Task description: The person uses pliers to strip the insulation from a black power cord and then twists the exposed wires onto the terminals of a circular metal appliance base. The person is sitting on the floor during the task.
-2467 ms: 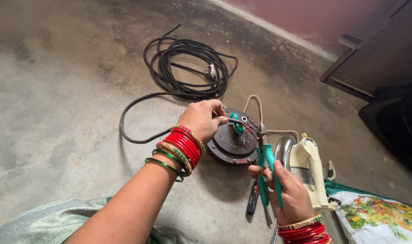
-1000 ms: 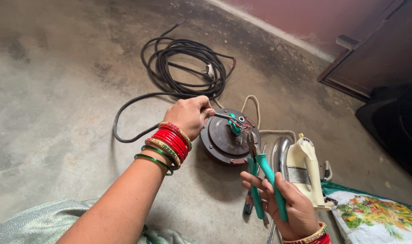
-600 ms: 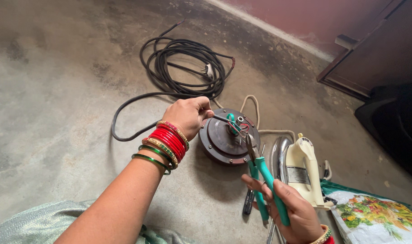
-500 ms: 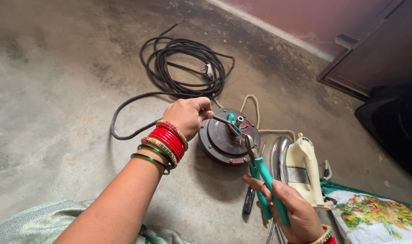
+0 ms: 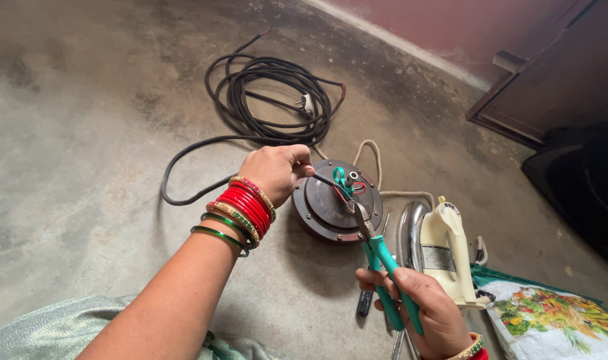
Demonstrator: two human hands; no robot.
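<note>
A round dark brown metal disc (image 5: pixel 327 207) with small screws lies on the concrete floor, with red, green and black wires (image 5: pixel 349 185) at its top. My left hand (image 5: pixel 274 172), wrist stacked with red and green bangles, holds a black wire at the disc's left rim. My right hand (image 5: pixel 421 317) grips green-handled pliers (image 5: pixel 377 257). The plier jaws sit on the wires at the disc's middle.
A coil of black cable with a plug (image 5: pixel 271 97) lies behind the disc. A cream electric iron (image 5: pixel 444 250) on its side and a beige cord (image 5: pixel 374 157) are to the right. A floral bag (image 5: pixel 551 320), dark furniture (image 5: pixel 571 80) and a black object (image 5: pixel 584 180) stand at the right.
The plier jaws have moved up from beside the disc onto its wires. My left hand has stayed at the disc's left edge.
</note>
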